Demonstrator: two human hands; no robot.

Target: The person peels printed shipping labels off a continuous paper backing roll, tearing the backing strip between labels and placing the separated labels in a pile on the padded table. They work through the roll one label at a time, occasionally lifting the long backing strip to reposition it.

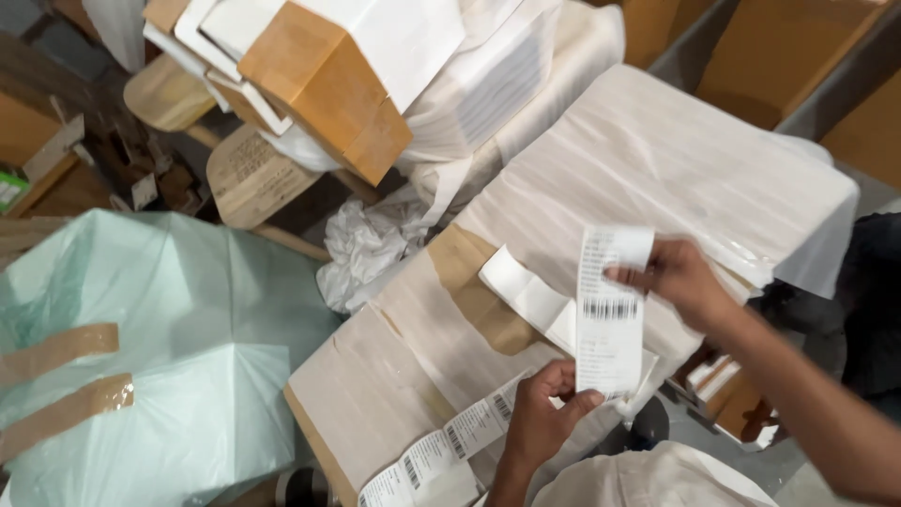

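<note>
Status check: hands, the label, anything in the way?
Both hands, left and right, pinch white barcode label. Held above white wrapped parcel. Nothing blocking.

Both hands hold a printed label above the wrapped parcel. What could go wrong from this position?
1. The label is pinched only at its top by the right hand and its bottom by the left hand, so it might curl and go on creased or crooked.
2. The label strip trails off the edge of the wrapped parcel and could snag or tear.
3. The parcel's wrapping looks wrinkled, so the label may not lie flat.
</note>
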